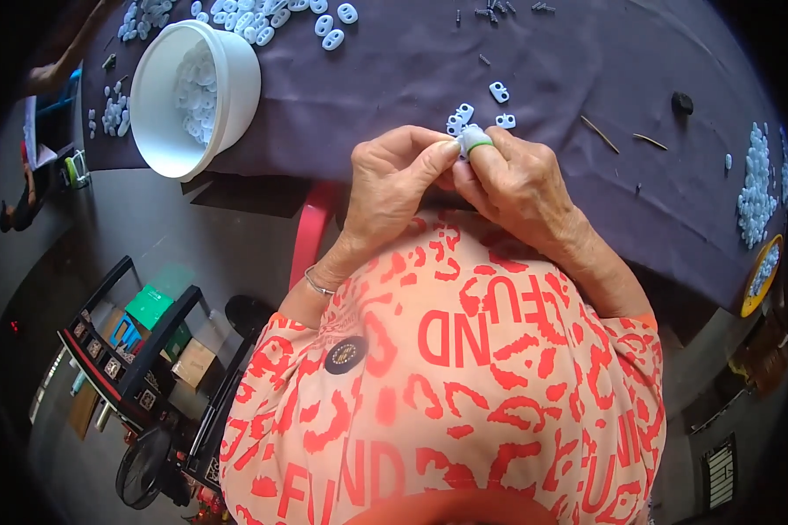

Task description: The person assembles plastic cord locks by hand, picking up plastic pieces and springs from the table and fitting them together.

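Note:
My left hand [392, 179] and my right hand [512, 179] meet at the near edge of a table covered in dark purple cloth [394, 79]. Both pinch one small white plastic piece [464, 138] between the fingertips. A white wrap with a green band covers my right index fingertip [476, 140]. Three loose white plastic pieces [497, 92] with two holes each lie on the cloth just beyond my fingers. A silver bracelet sits on my left wrist.
A white bucket [162, 87] holding white pieces tilts at the table's left edge. More white pieces [263, 17] are heaped at the far left and at the right [755, 184], beside a yellow bowl [760, 276]. Small dark screws [497, 10] lie far across. A black cart [140, 350] stands on the floor to the left.

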Available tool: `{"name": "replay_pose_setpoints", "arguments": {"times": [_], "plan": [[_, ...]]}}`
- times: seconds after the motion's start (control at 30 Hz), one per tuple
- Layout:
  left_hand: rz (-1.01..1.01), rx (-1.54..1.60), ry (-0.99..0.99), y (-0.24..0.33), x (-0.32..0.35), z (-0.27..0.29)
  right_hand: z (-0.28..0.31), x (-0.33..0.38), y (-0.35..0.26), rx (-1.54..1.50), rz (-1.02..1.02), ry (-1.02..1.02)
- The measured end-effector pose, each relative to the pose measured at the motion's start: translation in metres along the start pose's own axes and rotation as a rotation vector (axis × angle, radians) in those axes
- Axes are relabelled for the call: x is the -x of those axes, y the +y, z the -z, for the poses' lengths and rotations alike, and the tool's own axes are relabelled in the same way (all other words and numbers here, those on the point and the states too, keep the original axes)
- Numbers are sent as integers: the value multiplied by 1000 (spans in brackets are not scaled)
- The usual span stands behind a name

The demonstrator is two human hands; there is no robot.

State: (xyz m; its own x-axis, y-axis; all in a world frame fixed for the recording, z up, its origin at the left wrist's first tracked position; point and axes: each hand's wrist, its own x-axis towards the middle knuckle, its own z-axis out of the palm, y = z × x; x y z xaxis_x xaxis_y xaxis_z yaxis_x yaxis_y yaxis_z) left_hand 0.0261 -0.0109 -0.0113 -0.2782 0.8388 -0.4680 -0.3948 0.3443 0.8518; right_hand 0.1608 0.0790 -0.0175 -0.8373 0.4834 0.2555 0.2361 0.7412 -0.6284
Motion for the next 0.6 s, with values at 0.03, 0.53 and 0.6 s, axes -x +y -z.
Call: {"name": "replay_pose_setpoints", "arguments": {"times": [0.03,0.53,0.6], "plan": [[-6,-2,5,0,0,0,0,-1,0,1,4,-7],[31,-5,19,2,0,-1,-11,7,-4,24,-38,-9],[0,1,24,0,1,-1,-9,7,-3,41,-35,-21]]}}
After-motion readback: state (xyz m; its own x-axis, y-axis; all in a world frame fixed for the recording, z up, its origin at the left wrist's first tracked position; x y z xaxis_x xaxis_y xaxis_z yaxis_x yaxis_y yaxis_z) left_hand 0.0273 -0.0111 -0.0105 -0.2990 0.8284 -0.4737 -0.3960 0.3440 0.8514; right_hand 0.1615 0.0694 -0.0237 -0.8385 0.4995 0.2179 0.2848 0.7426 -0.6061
